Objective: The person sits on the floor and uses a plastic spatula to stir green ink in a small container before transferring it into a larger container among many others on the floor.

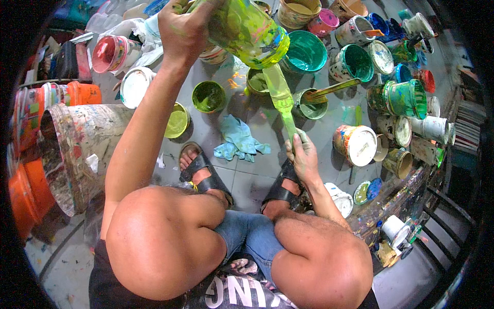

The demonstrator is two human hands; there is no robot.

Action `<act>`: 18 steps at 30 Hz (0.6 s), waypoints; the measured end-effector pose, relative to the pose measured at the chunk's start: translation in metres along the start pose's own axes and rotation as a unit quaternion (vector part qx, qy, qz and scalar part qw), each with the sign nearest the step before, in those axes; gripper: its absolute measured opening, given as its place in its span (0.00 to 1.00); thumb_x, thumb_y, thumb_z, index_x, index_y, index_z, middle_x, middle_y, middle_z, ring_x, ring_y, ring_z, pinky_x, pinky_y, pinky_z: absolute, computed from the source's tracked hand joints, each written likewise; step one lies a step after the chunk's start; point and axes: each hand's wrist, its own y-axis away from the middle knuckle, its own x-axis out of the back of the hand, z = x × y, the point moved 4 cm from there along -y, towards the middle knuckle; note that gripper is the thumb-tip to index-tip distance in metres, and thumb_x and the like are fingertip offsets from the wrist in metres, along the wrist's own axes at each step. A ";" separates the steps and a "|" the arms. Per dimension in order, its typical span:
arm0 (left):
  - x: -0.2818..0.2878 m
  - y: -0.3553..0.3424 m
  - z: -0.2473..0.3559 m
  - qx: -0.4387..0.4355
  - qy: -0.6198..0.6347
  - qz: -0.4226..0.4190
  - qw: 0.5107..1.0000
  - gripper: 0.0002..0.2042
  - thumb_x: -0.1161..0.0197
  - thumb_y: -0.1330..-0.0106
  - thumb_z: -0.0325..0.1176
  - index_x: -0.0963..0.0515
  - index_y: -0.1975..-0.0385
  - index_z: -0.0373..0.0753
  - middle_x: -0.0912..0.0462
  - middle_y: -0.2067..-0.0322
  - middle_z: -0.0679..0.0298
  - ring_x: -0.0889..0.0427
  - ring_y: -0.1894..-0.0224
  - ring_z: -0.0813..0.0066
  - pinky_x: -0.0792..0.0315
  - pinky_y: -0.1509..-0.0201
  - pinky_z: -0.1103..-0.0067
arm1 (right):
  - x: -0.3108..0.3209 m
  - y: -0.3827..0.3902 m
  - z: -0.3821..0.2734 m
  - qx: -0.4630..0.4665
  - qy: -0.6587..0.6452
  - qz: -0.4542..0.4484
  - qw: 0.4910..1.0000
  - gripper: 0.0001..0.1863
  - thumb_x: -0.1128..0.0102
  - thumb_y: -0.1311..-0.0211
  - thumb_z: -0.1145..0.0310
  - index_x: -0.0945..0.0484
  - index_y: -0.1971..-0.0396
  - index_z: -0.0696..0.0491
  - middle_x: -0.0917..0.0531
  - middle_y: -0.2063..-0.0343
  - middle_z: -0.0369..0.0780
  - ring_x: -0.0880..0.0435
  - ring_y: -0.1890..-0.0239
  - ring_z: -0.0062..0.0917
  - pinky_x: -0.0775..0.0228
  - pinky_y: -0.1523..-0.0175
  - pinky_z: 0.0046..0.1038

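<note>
My left hand (185, 28) grips a paint-smeared yellow-green bucket (249, 33), raised and tilted at the top of the head view. My right hand (304, 157) is closed round the handle of a green-coated spatula (280, 92), its broad blade at the bucket's lower rim. Partly hidden behind the blade stands a small tub (256, 82). A tub of olive-green paint (208, 97) is to its left, and a yellow-green one (177, 121) sits nearer my left forearm. Right of the blade, a paint-coated stick (334, 88) rests across a small grey-green tub (312, 109).
A crumpled blue cloth (239, 139) lies on the tiled floor between my sandalled feet. Teal tubs (306, 51) and other paint pots crowd the far and right sides. A large paint-crusted bucket (87, 149) lies tipped on the left, near orange buckets (31, 190).
</note>
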 end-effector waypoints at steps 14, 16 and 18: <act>0.006 0.001 -0.008 0.024 0.036 0.017 0.999 0.20 0.39 0.37 0.38 0.23 0.49 0.31 0.17 0.57 0.59 0.19 0.56 0.75 0.27 0.49 0.79 | 0.020 -0.003 0.047 -0.025 0.063 0.037 0.997 0.12 0.52 0.27 0.61 0.26 0.56 0.54 0.32 0.77 0.28 0.35 0.78 0.10 0.43 0.76 0.14; 0.005 0.001 -0.008 0.025 0.039 0.018 0.999 0.20 0.39 0.36 0.38 0.23 0.49 0.31 0.18 0.57 0.59 0.19 0.56 0.74 0.27 0.49 0.79 | 0.027 0.006 0.045 -0.046 0.095 0.057 0.993 0.13 0.52 0.27 0.62 0.25 0.54 0.56 0.32 0.78 0.28 0.36 0.79 0.09 0.44 0.77 0.14; 0.003 0.000 -0.009 0.028 0.044 0.019 0.998 0.20 0.39 0.36 0.38 0.23 0.49 0.31 0.18 0.57 0.59 0.19 0.56 0.74 0.27 0.49 0.78 | 0.028 0.016 0.041 -0.050 0.076 0.051 0.995 0.14 0.52 0.27 0.63 0.26 0.51 0.56 0.32 0.77 0.28 0.35 0.78 0.09 0.45 0.77 0.13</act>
